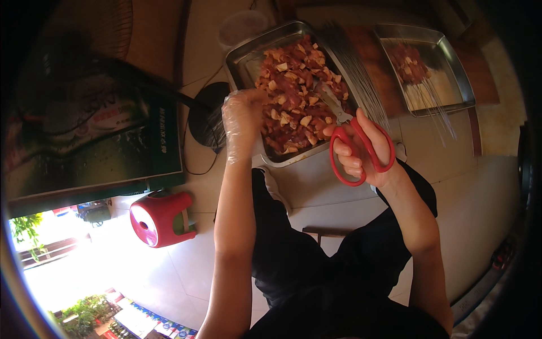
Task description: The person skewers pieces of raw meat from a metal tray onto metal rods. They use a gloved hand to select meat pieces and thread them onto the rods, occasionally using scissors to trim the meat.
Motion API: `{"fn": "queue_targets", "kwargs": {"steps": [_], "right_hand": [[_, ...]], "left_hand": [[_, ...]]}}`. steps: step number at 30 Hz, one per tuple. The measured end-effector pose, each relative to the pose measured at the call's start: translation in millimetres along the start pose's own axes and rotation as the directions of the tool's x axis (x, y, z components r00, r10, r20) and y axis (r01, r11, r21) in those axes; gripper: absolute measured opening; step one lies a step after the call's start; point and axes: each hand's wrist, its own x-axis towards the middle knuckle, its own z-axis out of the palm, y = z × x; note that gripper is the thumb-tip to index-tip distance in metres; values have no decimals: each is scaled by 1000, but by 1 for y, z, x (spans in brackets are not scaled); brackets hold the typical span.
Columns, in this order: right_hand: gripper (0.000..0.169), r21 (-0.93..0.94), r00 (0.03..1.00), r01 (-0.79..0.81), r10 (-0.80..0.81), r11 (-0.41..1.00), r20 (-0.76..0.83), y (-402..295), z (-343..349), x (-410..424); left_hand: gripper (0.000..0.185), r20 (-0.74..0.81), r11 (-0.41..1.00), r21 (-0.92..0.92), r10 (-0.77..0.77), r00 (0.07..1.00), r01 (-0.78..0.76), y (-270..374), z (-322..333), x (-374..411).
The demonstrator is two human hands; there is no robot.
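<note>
My right hand (364,152) is on the red handles of a pair of scissors (342,115), whose blades point up and left over a metal tray (245,68) of raw meat chunks (292,84). My left hand (244,120), in a clear plastic glove, is at the tray's left side beside the meat. It is blurred, and its fingertips are hard to make out, so whether it holds anything cannot be told. A bundle of thin metal skewers (360,72) lies along the tray's right edge. Skewered meat (407,63) lies in a second metal tray (459,72) at the right.
A wooden surface (368,46) shows beneath the right tray. A translucent round container (242,27) stands beyond the large tray. A dark round base (207,114) with a cable is at the left. A red plastic stool (163,218) and a large green printed box (106,156) are farther left.
</note>
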Motion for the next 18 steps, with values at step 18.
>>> {"fn": "queue_targets", "kwargs": {"steps": [18], "right_hand": [[65,-134,991,85,-97,987,-87,4,0,-15]], "left_hand": [[16,92,921,344,164,982,-186,23,26,-3]]}}
